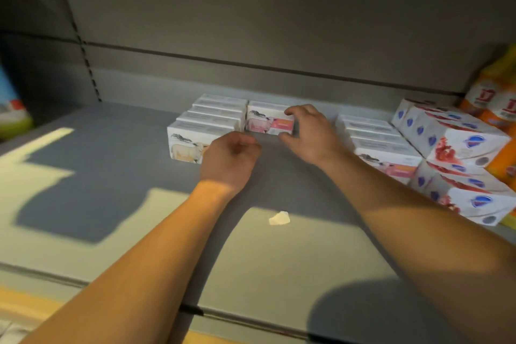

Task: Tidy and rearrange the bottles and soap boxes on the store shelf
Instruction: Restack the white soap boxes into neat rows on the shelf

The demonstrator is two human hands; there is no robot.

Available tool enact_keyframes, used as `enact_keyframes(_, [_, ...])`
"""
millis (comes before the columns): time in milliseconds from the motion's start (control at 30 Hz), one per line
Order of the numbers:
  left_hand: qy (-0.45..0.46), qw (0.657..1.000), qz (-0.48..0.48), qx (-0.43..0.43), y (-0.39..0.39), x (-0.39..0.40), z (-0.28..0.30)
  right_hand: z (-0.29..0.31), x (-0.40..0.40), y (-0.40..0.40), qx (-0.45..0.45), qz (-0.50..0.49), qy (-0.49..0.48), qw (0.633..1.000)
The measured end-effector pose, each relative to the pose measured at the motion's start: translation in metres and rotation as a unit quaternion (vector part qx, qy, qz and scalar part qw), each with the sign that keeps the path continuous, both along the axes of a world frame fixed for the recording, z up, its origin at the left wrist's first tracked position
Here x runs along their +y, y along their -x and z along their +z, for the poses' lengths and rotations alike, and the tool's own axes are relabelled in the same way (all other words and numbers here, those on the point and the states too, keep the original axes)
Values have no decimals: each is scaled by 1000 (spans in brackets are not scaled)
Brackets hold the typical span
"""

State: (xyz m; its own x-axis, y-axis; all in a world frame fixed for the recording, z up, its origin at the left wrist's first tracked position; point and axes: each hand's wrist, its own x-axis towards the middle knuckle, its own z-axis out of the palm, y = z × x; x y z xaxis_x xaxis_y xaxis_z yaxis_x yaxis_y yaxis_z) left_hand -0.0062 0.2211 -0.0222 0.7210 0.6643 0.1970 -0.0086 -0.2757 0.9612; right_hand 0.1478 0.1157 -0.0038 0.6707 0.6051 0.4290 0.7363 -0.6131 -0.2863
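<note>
- Presently, the right hand [307,131] has its thumb and fingers curled round the right end of a pink-fronted soap box [269,122], fingertips over the top edge and thumb at the lower front corner; this reads as a grip.
- The left hand [230,160] sits just left of it with fingers loosely curled. It overlaps the front box of the cream row; whether it touches that box cannot be told, and it appears to hold nothing.
- The gripped box stands near the back edge of the shelf [83,165], touching or just beside a row of cream-fronted soap boxes [206,126] that runs from the back wall toward the front.
- Toward the right edge lies a second row of pink-fronted boxes [382,145], and beyond it stacked white boxes with a red fruit print [460,148], two layers high.
- Orange packets [491,100] stand in the back right corner. A small scrap of paper [279,218] lies near the middle of the shelf, toward the front.
- Risk, judged: the grip is on one end only, so the box may swing and knock the cream row out of line.
- Risk, judged: the right forearm passes close to the second pink row; a sideways move could drag its front box or disturb the stack behind.
</note>
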Motion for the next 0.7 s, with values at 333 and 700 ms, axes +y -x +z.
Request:
enact_keyframes(333, [-55, 998, 38, 16, -11, 1, -10, -14, 44, -55, -19, -78, 22, 997])
enact_keyframes(700, [-71, 996, 53, -29, -5, -7, 0, 8, -35, 50, 200, -15, -255, 946])
